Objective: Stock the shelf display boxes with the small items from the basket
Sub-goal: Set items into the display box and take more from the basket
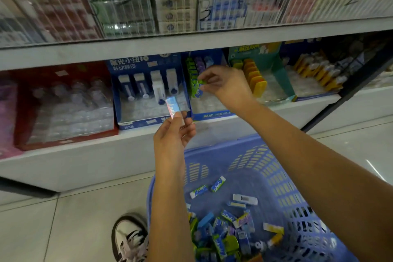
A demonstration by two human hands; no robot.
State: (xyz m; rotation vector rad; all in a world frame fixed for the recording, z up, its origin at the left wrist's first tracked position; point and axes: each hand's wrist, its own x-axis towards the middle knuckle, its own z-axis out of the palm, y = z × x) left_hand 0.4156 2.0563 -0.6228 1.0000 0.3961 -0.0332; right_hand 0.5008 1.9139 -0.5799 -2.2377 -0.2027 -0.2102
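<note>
Green packet (201,82) in right hand (225,86)

Display boxes (136,123) on white shelf (85,155); blue basket (276,168) on tiled floor (74,229).

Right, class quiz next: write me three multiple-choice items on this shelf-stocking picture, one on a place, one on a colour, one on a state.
1. Where does the basket stand?
A. On the floor in front of the shelves
B. On the top shelf
C. On a trolley

2. What colour is the small item pinched in the right hand?
A. Red
B. Green
C. Black

3. What is the left hand doing?
A. Hanging empty
B. Holding up a pale blue packet
C. Pressing flat on the floor

Answers:
1 A, since the basket sits on the tiles beside the shoe.
2 B, since the piece between the fingertips is bright green.
3 B, since the fingers grip the packet's lower end.
</note>
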